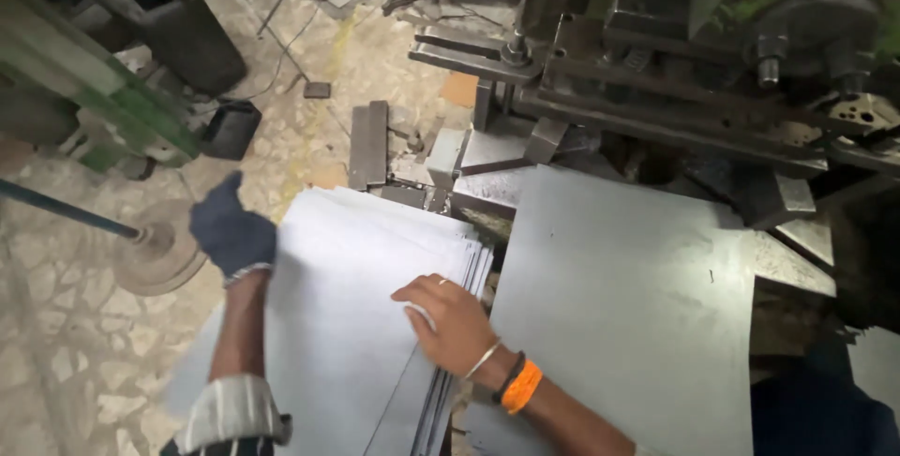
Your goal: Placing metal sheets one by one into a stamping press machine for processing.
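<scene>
Gloved left hand (pixel 230 231) grips sheet stack (pixel 347 325) edge | right hand (pixel 450 320) flat on stack, fingertips hidden

view: head, the only one | looks steeply down and forward from above | close over sheet stack (pixel 375 325) | press machine (pixel 656 72) ahead | floor (pixel 75 325) left

A dim workshop seen from above. The floor (pixel 84 343) is pale cracked stone, stained and dusty, with thin cables trailing across it. A green-painted machine frame (pixel 89 90) stands at upper left. A heavy dark steel press (pixel 675 53), bolted and greasy, fills the upper right. A round metal base (pixel 155 254) sits on the floor.
</scene>
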